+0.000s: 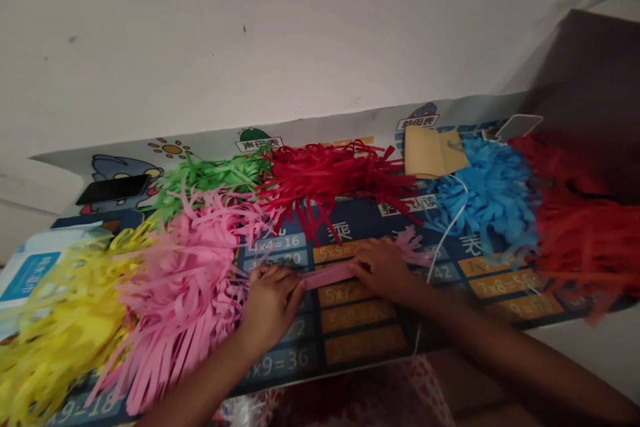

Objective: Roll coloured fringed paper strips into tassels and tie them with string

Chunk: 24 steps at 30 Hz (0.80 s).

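Observation:
A flat pink strip (pixel 327 275) is stretched between my hands over the printed mat (pixel 365 340). My left hand (pixel 273 297) is closed on its left end, beside the big pink fringe pile (pixel 190 267). At the strip's right end my right hand (pixel 383 270) pinches it with curled fingers. A small pink fringed tuft (pixel 413 245) sticks out just beyond my right hand. Behind the hands lies a red fringe bundle (pixel 330 177).
Yellow (pixel 75 327) and green fringe (pixel 215 173) lie left, blue (pixel 493 197) and orange-red fringe (pixel 590 240) right. A black phone (pixel 114 189), a blue-white packet (pixel 35 273), tan paper (pixel 433 152) and a white cord (pixel 447 230) are also on the mat. A wall stands behind.

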### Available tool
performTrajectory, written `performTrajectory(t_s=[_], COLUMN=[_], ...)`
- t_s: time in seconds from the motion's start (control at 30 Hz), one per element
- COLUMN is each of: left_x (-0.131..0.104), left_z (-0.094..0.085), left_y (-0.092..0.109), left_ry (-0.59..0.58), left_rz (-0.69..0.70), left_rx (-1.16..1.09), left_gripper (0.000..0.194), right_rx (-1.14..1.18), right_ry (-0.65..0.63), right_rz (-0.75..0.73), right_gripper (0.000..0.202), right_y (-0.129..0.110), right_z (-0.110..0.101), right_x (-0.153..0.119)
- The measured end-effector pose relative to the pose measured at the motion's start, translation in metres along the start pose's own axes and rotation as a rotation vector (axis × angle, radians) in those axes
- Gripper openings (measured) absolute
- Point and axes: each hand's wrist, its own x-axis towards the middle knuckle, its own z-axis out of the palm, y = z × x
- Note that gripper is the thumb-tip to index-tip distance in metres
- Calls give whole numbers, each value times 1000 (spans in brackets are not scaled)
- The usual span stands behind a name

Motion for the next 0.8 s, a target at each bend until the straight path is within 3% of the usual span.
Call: performTrajectory(t_s=[0.13,0.37,0.5,0.57,0.67,0.73,0.8], left_x=[10,17,17,15,11,9,8], left_z=[2,8,6,4,-1,-3,-3], left_y=[1,-4,-4,-3,-1,1,6], left_ry=[-70,-107,-53,10,79,66,34], left_rz=[-70,-63,-47,25,173,240,272], left_rx=[69,140,130,119,147,194,234], left_gripper=[35,36,17,14,23,21,18], right_rx=[-10,-3,3,-18,-149,-265,-326], right_ry=[13,31,52,90,142,138,121], right_rz=[37,30,63,-23,-346,-497,-537], right_gripper=[24,25,17,13,7,6,9], right_y=[-5,-3,0,2,3,2,2], right_z=[1,6,5,0,-9,-11,-7], right_x=[5,6,5,0,-10,-14,-12])
